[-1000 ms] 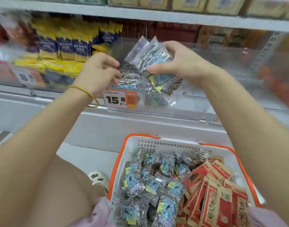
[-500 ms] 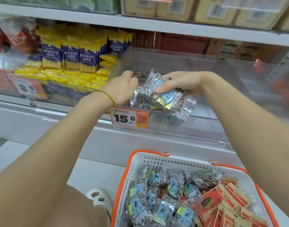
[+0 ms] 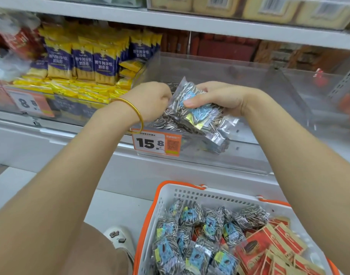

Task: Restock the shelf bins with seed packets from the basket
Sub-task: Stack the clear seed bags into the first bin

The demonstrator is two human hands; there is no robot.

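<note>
Clear crinkly sunflower-seed packets point(image 3: 199, 118): right hand point(image 3: 219, 98) thumb-clamps the stack, left hand point(image 3: 150, 102) pinches its edge, probably squaring them for the transparent bin point(image 3: 209, 70) below.

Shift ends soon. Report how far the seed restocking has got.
Done: little shows; the clear bin looks mostly bare. In hand: the left hand and right hand grip a bunch of seed packets over that bin. Left: many striped packets and red packets lie in the basket.
</note>
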